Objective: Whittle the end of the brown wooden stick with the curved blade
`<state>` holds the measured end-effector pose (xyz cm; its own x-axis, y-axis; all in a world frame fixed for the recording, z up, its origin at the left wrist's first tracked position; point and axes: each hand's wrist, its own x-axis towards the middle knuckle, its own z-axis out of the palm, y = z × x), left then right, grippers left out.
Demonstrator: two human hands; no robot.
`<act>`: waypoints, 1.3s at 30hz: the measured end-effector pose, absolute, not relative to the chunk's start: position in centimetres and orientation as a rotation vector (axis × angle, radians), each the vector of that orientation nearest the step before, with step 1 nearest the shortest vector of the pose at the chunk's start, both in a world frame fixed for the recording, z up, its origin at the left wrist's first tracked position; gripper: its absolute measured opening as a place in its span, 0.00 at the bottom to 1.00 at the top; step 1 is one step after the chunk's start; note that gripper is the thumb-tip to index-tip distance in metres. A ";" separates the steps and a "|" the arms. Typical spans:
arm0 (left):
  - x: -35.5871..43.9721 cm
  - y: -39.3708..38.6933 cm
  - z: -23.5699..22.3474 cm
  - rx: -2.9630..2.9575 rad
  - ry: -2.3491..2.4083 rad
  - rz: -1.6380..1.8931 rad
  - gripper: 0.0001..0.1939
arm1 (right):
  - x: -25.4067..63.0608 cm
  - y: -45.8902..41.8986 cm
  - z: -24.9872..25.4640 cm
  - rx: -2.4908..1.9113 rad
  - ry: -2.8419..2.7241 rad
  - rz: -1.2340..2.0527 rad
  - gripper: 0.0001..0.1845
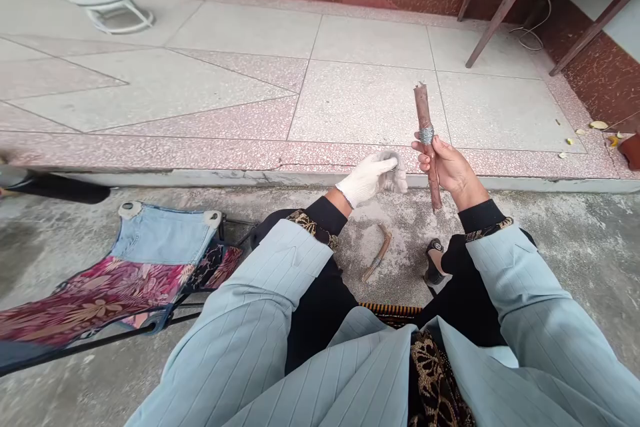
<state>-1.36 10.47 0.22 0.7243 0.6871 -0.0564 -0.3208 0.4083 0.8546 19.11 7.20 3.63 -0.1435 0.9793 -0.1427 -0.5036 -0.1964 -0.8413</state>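
Observation:
My right hand is bare and closed around a brown wooden stick, held nearly upright with its top end rough. Silvery wire is wound in a tight band about the stick, just above my thumb. A white knit glove covers my left hand, greyish at the fingers. Its thumb and fingers are curled together a short way left of the stick, not touching it; what lies between them, if anything, I cannot make out. On the concrete below, between my feet, lies a short bent piece of wood.
A raised tiled step runs across in front of me. On it are a white stool at the back left and a wooden table at the right. Beside me on the left stands a folding chair with patterned cloth. Peel scraps lie at far right.

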 end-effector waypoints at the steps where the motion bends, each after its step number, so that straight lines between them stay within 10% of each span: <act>1: -1.1 10.4 0.2 0.907 0.449 0.688 0.17 | 19.1 7.1 3.6 -0.882 -0.713 1.619 0.11; 39: -0.5 10.9 0.5 0.762 0.739 0.696 0.08 | 20.6 6.5 3.3 -0.973 -0.739 1.429 0.18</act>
